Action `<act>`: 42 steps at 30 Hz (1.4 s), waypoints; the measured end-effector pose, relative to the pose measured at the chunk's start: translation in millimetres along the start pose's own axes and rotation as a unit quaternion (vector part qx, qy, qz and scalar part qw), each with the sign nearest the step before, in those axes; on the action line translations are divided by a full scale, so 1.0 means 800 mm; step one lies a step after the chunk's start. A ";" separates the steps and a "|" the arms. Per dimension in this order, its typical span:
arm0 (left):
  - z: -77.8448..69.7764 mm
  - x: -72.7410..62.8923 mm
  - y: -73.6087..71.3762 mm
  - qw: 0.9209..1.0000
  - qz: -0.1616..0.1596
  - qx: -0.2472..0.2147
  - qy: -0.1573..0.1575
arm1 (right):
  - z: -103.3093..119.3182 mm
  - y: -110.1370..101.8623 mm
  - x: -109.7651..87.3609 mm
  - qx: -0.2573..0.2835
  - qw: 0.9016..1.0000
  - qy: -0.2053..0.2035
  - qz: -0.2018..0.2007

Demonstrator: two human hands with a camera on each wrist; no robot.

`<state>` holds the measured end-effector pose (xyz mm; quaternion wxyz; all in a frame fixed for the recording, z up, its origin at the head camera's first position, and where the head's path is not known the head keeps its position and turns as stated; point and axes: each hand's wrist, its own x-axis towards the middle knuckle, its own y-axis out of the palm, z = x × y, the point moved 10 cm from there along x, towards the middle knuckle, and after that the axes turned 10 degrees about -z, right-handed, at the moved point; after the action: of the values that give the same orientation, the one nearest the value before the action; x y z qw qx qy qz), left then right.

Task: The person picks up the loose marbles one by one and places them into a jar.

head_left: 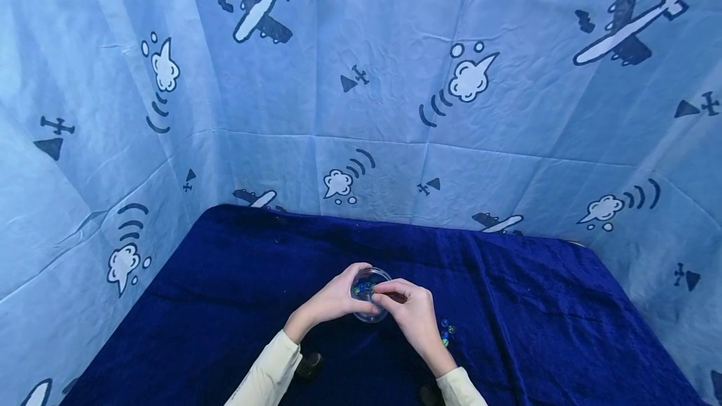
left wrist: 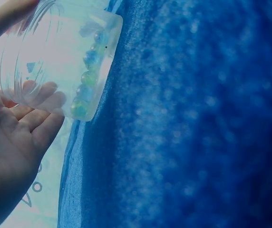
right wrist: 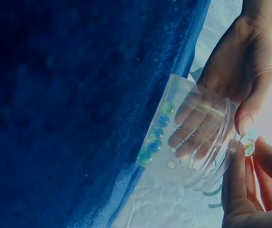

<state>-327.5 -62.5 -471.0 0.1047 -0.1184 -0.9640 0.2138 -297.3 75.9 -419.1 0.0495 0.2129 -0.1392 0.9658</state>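
Observation:
A clear plastic jar (right wrist: 198, 126) stands upright on the cloth, with several blue and green glass marbles (right wrist: 157, 134) lying on its bottom. My left hand (head_left: 337, 296) grips it round the side, the thumb near the rim and the fingers behind the wall. Over the mouth of the jar, my right hand (head_left: 410, 315) pinches one clear marble with a green-yellow swirl (right wrist: 249, 147) between thumb and fingertips. Several loose marbles (head_left: 445, 324) lie on the cloth beside the right forearm.
Dark blue velvet cloth (head_left: 254, 268) covers the table. Close to the left sleeve lies a small dark brown object (head_left: 309, 365), and another dark object (head_left: 427, 395) shows near the right sleeve. A light blue curtain (head_left: 383, 111) with airplane prints surrounds the table's back and sides.

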 end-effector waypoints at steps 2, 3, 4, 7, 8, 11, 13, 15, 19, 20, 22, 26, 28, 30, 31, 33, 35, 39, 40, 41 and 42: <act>0.001 0.000 0.000 1.000 0.000 -0.003 0.000 | -0.001 0.000 0.000 0.000 1.000 0.001 0.001; 0.001 0.000 0.001 1.000 0.000 -0.003 -0.001 | -0.001 0.000 0.000 0.001 1.000 0.002 0.001; 0.001 0.000 0.001 1.000 0.000 -0.004 -0.001 | -0.001 0.000 -0.001 0.002 1.000 0.003 0.001; 0.000 -0.001 0.001 1.000 0.000 -0.002 0.001 | -0.001 0.000 -0.001 0.006 1.000 0.006 0.002; 0.000 -0.001 0.001 1.000 0.001 -0.002 0.001 | -0.002 0.000 -0.002 0.007 1.000 0.006 0.003; 0.000 -0.001 0.001 1.000 0.002 -0.002 0.002 | -0.001 0.000 -0.003 0.010 1.000 0.006 0.003; 0.000 -0.001 0.001 1.000 0.003 -0.002 0.001 | -0.001 0.000 -0.004 0.009 1.000 0.005 0.003; 0.000 -0.002 0.002 1.000 0.003 -0.003 0.002 | 0.000 0.000 -0.004 0.008 1.000 0.002 0.003; -0.001 -0.002 0.002 1.000 0.003 -0.002 0.002 | 0.000 -0.001 -0.003 0.004 1.000 0.000 0.000; -0.001 -0.001 0.002 1.000 0.003 -0.002 0.002 | 0.000 -0.001 -0.003 0.003 1.000 0.000 0.000; -0.001 -0.001 0.002 1.000 0.002 -0.001 0.002 | 0.000 -0.001 -0.003 0.001 1.000 0.000 -0.001; -0.001 0.000 0.000 1.000 -0.003 0.006 0.008 | 0.001 -0.002 -0.002 -0.002 1.000 -0.003 -0.001; -0.002 0.001 0.000 1.000 -0.005 0.008 0.012 | 0.002 -0.002 -0.002 -0.003 1.000 -0.005 -0.002; -0.002 0.002 0.000 1.000 -0.006 0.009 0.016 | 0.002 -0.002 -0.001 -0.003 1.000 -0.005 -0.002; -0.003 0.003 0.000 1.000 -0.007 0.009 0.016 | 0.002 -0.002 -0.001 -0.003 1.000 -0.004 -0.002; -0.003 0.004 0.000 1.000 -0.006 0.010 0.017 | 0.001 -0.002 0.000 -0.001 1.000 -0.002 -0.002; -0.002 0.004 0.000 1.000 -0.005 0.009 0.016 | 0.001 -0.002 0.000 -0.002 1.000 -0.001 -0.003; -0.001 0.004 0.001 1.000 -0.004 0.008 0.014 | 0.003 -0.003 -0.001 -0.003 1.000 -0.005 -0.005; -0.001 0.004 0.001 1.000 -0.004 0.006 0.014 | 0.003 -0.003 -0.001 -0.004 1.000 -0.006 -0.006; -0.001 0.003 0.001 1.000 -0.004 0.005 0.013 | 0.003 -0.003 -0.001 -0.003 1.000 -0.008 -0.007; -0.001 0.003 0.001 1.000 -0.003 0.005 0.012 | 0.003 -0.004 -0.001 -0.005 1.000 -0.010 -0.009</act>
<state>-329.4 -61.0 -469.9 0.1174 -0.1175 -0.9619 0.2170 -295.1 77.9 -416.3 0.0575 0.2231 -0.1429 0.9625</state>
